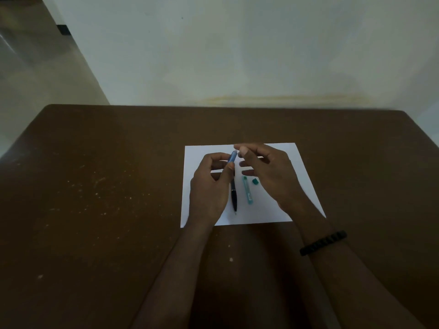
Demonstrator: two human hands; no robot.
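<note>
Fingers, left hand [209, 184]: the thumb and curled fingers [218, 156] are pinching the blue upper barrel of the mechanical pencil [234, 193] and holding it above the paper
Fingers, right hand [268, 172]: the thumb and forefinger are drawing together right at the pencil's top end while the other fingers are hanging loosely curled; whether they are gripping that end, I cannot tell
Mechanical pencil: it is standing tilted, its dark tip pointing toward the near edge of the surface and its blue end leaning toward the far edge
Lead case [247, 189]: the teal tube is lying flat on the paper just beside the pencil, on the side of the right edge
Cap [255, 181]: a small teal piece is lying near the tube's far end, apart from it
Paper [294, 162]: the white sheet is lying on the brown surface [107, 186], a little toward its right edge and well apart from the far edge
Bracelet [323, 242]: a dark band is sitting on the right wrist
</note>
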